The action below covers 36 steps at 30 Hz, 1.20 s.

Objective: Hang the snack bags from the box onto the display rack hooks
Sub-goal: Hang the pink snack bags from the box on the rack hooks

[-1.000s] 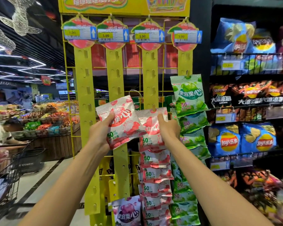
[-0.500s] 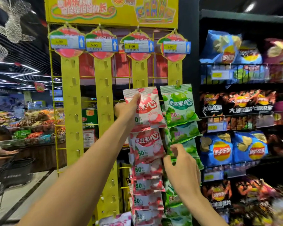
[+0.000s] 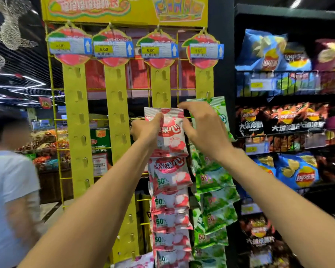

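Red-and-white snack bag (image 3: 167, 132) is held at the top of the third hanging strip (image 3: 161, 88) of the yellow display rack (image 3: 53, 105), directly above the column of matching red bags (image 3: 170, 206) already hung there. The step in hand is judged to be the seating of this bag's header onto a strip hook; whether the hook has passed through the header hole cannot be told, since the header covers it.

The bag's upper left edge is pinched by the curled fingers and thumb of the left hand (image 3: 146, 129). The upper right corner of the header is touched or lightly pinched by the fingertips of the right hand (image 3: 203, 128), whose remaining fingers are bent and slightly spread over the bag's right side.

For the next move, the header is expected to need pressing back and down until it is caught by the hook, after which both grips can be released.

Green snack bags (image 3: 213, 182) are hung on the fourth strip, just beside the red column. Crisp packets (image 3: 296, 175) are stocked on shelving to the right. A person in a light shirt (image 3: 10, 192) is seen at the left.
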Tool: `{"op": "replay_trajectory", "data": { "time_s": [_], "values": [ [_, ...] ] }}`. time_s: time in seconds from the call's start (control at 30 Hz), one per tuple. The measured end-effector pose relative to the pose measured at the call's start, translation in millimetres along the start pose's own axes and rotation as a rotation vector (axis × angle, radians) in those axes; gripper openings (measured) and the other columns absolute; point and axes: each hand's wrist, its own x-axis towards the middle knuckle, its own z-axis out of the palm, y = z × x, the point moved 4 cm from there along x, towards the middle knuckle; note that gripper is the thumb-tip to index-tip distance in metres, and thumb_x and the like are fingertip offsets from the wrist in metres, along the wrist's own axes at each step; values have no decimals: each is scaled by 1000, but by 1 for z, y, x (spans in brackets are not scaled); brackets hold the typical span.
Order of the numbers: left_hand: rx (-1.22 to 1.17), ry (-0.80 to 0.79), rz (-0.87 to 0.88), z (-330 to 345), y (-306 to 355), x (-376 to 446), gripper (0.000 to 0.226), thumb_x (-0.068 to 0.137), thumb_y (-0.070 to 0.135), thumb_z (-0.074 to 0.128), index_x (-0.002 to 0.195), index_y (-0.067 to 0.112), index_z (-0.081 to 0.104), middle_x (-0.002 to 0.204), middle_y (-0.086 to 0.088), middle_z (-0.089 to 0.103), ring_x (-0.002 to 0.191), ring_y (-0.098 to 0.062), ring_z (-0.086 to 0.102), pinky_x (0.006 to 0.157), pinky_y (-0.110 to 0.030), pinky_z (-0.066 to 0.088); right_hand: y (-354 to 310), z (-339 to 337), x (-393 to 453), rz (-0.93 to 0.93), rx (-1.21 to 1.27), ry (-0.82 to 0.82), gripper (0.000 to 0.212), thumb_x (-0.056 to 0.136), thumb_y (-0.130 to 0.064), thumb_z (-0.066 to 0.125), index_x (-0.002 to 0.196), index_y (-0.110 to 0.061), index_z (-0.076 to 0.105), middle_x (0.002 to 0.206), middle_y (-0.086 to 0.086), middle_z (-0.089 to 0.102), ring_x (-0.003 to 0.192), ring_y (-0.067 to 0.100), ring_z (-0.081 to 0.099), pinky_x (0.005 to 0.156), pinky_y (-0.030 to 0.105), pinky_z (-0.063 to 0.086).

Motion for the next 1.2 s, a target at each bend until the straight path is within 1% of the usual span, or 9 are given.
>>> {"op": "replay_trajectory", "data": {
  "time_s": [0.13,0.27,0.43,0.57,0.7,0.83,1.0,1.1,1.2],
  "values": [
    [-11,28,-28,-3,-10,-4,63,71,42,77,104,-7,57,104,-9,64,84,-25,63,64,-29,47,-7,22,58,-172,-117,-120,46,88,-11,54,134,-14,49,140,6,46,132,23,37,107,35,32],
    [20,-2,-44,-4,-18,-8,57,77,39,74,109,-4,55,109,-11,60,88,-26,57,67,-30,42,-3,41,79,-268,-294,-250,51,91,-10,50,141,-18,40,149,5,33,138,22,27,105,34,28],
    [31,-38,-64,-8,-20,-14,44,77,36,73,95,0,55,91,-9,52,71,-21,49,61,-29,37,5,44,81,-344,-342,-197,48,85,-4,55,132,-12,51,146,12,38,134,29,34,98,42,36],
    [13,-8,-8,-7,-6,-10,46,72,43,75,81,3,57,100,-14,65,75,-25,57,59,-30,40,5,41,81,-429,-348,-140,42,79,-1,56,120,-6,60,133,21,50,121,36,49,87,47,46],
    [8,11,27,-4,10,-6,55,75,49,71,97,0,57,110,-13,63,91,-26,59,70,-32,46,6,37,82,-447,-361,-130,39,82,-3,49,119,-7,62,132,21,52,119,36,51,85,47,47],
    [34,-5,-4,-4,0,-7,59,79,43,70,113,-4,55,111,-9,60,86,-22,52,70,-30,43,12,42,83,-362,-371,-188,39,87,-5,51,124,-14,58,142,13,43,123,34,46,87,49,48],
    [44,-34,-42,-3,-17,-9,55,78,43,72,104,-2,55,104,-11,58,81,-23,51,67,-30,43,11,41,76,-354,-367,-192,41,85,-4,51,125,-14,57,143,11,41,123,32,45,86,47,48],
    [51,-31,-30,-5,-20,-10,58,77,45,71,105,-3,54,98,-7,54,83,-25,52,72,-32,47,10,40,71,-382,-380,-200,44,84,-10,61,127,-13,55,142,12,41,126,30,42,86,44,46],
    [85,-45,7,-8,-22,-13,49,79,45,69,84,-1,52,84,-6,53,71,-21,50,58,-30,40,11,42,65,-392,-387,-218,54,81,-19,69,131,-10,51,143,14,41,127,30,41,87,41,44]
  ]
}}
